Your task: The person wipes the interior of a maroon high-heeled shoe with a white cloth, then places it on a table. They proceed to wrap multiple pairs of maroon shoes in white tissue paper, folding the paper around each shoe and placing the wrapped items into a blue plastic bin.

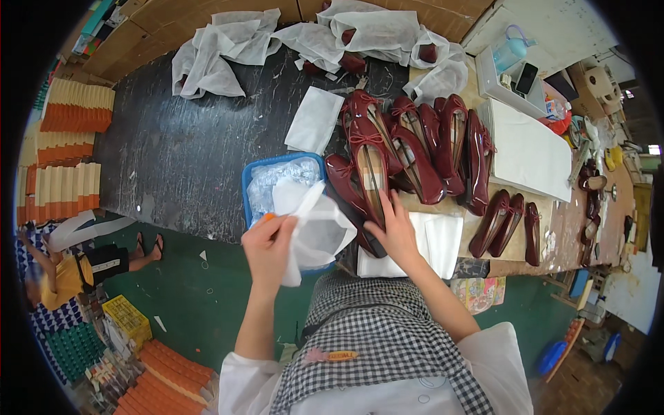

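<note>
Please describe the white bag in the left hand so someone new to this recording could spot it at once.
At the near edge of the black table sits a blue basket of crumpled clear plastic. Over it, pinched in the left hand, hangs a white fabric bag. Unlike the flat white pouch lying beyond the basket, it is held up, loose and partly see-through.

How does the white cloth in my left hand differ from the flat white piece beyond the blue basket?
The white cloth is held up by your left hand; the flat white piece lies on the dark tabletop. The white cloth is loosely spread and partly see-through, while the flat white piece looks neater and more opaque. Both are white and thin-looking.
</note>
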The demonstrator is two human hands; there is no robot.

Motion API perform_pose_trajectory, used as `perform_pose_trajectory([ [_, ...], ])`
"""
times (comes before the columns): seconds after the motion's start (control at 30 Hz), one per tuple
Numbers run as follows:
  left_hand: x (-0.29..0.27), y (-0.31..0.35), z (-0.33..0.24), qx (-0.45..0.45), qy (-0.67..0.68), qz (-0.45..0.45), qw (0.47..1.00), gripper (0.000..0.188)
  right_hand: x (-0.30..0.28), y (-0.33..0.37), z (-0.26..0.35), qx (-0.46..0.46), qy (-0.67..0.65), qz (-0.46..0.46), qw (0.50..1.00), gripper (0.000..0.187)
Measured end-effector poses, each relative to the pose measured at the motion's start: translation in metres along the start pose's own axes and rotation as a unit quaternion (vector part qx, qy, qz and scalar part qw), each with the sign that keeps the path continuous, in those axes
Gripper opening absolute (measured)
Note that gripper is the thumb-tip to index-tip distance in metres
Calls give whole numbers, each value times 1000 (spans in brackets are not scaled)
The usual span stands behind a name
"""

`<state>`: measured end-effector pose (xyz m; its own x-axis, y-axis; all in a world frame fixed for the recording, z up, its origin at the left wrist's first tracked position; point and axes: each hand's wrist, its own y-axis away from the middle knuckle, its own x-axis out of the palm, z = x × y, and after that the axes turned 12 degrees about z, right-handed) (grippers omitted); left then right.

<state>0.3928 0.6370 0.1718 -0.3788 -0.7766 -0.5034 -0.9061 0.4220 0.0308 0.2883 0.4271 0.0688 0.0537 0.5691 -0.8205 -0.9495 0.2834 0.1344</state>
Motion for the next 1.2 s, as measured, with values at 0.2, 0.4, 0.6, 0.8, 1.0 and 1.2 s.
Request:
perform_pose_trajectory([
  [0.2,12,-25,19,46,-112,43,992,13,-149,31,-4,-44,-256,293,920,52],
  [0.4,57,31,-50,190,-8,169,967,13,-118,27,18,28,-409,338,847,45],
  [0.6,20,-7,-47,56,32,-18,998,9,-69,-35,83,-106,-612,136,772,21],
  [0.8,45,4,-16,-50,191,-32,980,11,-75,-14,-24,-150,-288,3,946,12],
  [1.0,81,-17,-51,28,19,57,998,9,-79,-86,-155,139,-123,-46,982,67],
  [1.2,78,-38,-20,35,-118,64,990,13,-228,31,-79,-127,-221,285,924,59],
])
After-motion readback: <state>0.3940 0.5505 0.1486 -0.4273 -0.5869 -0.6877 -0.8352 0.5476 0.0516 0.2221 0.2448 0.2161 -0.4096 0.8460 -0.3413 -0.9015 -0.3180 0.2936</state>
